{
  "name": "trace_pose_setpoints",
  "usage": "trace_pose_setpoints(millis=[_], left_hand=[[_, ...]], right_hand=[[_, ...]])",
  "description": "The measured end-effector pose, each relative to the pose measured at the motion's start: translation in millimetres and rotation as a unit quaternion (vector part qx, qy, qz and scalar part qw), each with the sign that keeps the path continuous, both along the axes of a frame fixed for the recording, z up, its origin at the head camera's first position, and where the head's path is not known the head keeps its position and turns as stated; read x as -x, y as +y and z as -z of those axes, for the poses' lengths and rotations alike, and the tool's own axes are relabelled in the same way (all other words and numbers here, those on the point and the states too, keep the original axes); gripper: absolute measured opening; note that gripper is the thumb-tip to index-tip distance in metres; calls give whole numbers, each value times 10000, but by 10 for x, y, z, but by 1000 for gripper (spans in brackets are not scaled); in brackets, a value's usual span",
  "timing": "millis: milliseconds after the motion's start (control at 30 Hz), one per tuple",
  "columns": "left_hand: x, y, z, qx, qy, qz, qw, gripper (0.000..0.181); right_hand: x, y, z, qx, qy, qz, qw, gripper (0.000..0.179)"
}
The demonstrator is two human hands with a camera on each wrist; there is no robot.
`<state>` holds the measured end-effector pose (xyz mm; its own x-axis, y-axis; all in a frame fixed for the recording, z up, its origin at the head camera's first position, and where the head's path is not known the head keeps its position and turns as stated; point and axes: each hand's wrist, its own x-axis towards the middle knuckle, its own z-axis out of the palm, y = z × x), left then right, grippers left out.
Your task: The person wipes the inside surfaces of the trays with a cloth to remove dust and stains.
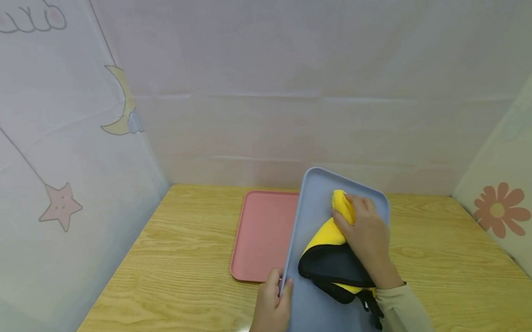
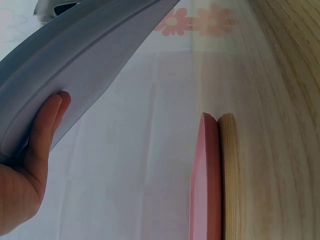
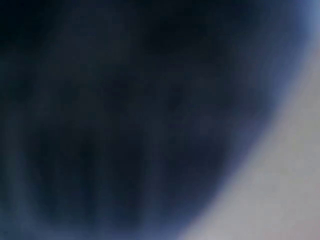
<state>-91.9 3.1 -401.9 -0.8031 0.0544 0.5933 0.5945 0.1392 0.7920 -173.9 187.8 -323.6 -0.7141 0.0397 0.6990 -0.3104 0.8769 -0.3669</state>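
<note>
A blue-grey tray (image 1: 321, 310) is held up at a tilt above the table. My left hand (image 1: 272, 302) grips its left edge, thumb on the inner side and fingers behind. In the left wrist view, the fingers of that left hand (image 2: 37, 145) lie along the tray's underside (image 2: 107, 65). My right hand (image 1: 366, 231) grips a bunched yellow cloth (image 1: 324, 235) against the tray's inner face. A dark grey side with black edging folds over below the yellow part. In the right wrist view only a dark, blurred surface (image 3: 110, 110) fills most of the frame.
A pink tray (image 1: 266, 234) lies on the wooden table (image 1: 177, 267), left of and partly behind the blue-grey one. Light printed sheets (image 1: 264, 112) stand as walls at the back and both sides. A black strap (image 1: 371, 306) hangs by my right wrist.
</note>
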Motion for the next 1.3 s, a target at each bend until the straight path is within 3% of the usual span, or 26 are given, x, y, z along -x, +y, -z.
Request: trace_pose_setpoints(millis=[167,433,567,1000,1300], left_hand=[[-4,-23,-5,-16,-194,110,9997,6],[23,-75,-35,25,67,63,10000,8],[18,-96,-66,-55,-1,84,9999,6],[19,-128,-107,-158,-197,63,9997,5],[3,-123,-101,-84,-210,136,9997,4]], right_hand=[[20,70,35,-54,-163,192,9997,40],[73,203,107,-142,-206,431,9988,41],[90,273,140,-197,-330,576,9976,40],[110,473,207,-354,-924,799,9919,42],[95,447,220,-118,-1129,772,9905,44]])
